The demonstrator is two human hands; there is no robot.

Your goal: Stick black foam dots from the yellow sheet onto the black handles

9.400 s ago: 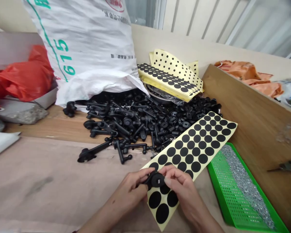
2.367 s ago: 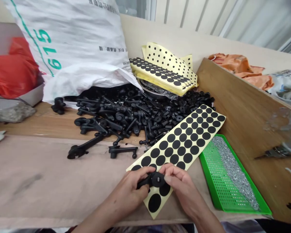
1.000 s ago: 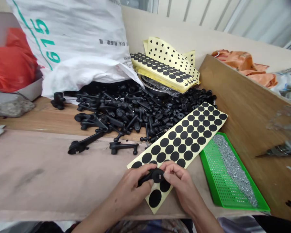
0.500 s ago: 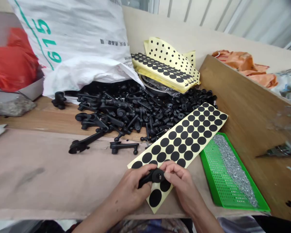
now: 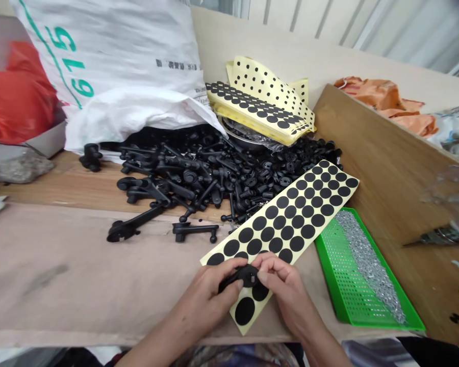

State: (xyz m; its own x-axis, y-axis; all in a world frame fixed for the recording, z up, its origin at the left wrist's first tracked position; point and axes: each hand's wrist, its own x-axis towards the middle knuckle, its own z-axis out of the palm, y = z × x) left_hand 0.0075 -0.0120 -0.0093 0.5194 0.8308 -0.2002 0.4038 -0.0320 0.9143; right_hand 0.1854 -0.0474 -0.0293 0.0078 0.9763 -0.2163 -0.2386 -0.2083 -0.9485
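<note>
My left hand (image 5: 216, 288) is closed around the arm of a black plastic crank handle (image 5: 248, 276), its round end turned up with a small pale spot on it. At the right edge of that round end, the thumb and fingers of my right hand (image 5: 281, 280) pinch together; whether a thin sticker is also between them is hidden. Beneath both hands lies a cream sheet of round black stickers (image 5: 279, 222), slanting up to the right. Two crank handles lie apart on the table, a longer one (image 5: 132, 227) and a shorter one (image 5: 195, 230).
Behind is a heap of black crank parts (image 5: 199, 173), spilling from a white sack (image 5: 118, 56). More sticker sheets (image 5: 260, 109) rest on a bowl. To the right, a green tray (image 5: 334, 285) holds small metal pieces, beside a wooden board (image 5: 375, 168) and a pointed tool (image 5: 439, 236).
The crank handle's round end has tilted slightly between my fingers. Both hands keep nearly the same place and grip; the whole view has shifted a little.
</note>
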